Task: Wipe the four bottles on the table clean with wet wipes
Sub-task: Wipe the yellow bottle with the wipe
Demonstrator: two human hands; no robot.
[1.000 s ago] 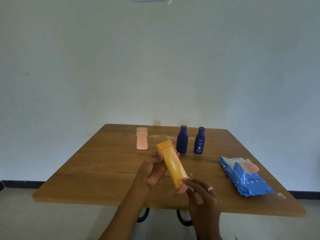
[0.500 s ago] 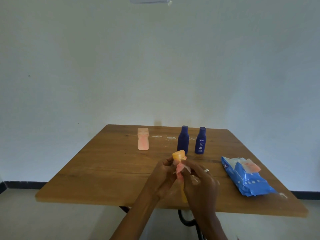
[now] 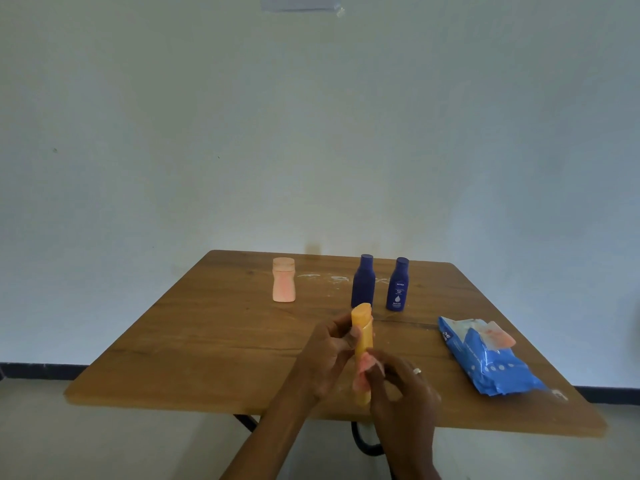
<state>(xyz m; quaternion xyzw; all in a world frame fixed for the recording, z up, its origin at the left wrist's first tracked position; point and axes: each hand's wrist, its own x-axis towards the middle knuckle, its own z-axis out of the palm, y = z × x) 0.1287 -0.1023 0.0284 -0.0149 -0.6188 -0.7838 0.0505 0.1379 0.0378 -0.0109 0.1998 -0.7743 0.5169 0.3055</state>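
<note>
Step in hand: wiping the yellow tube point(image 3: 362, 336), held upright over the near part of the table point(image 3: 207, 341).
Left hand point(image 3: 325, 355): fingers curled round the tube's upper half, gripping it.
Right hand point(image 3: 401, 386): pinches a pinkish wipe point(image 3: 363, 370) against the tube's lower half.
Pink bottle point(image 3: 283, 284): stands at the far left, well apart from the hands; whether it is cleaned cannot be told.
Blue bottles: plain one point(image 3: 363, 280) and labelled one point(image 3: 398, 284) stand side by side at the far edge, untouched now.
Pack point(image 3: 485, 356): lies at the right, flap lifted, a wipe poking out.
Smears point(image 3: 329, 278): white marks on the table between the pink bottle and the blue ones.
Progress: likely one bottle underway; up to three appear left, by my judgement.
</note>
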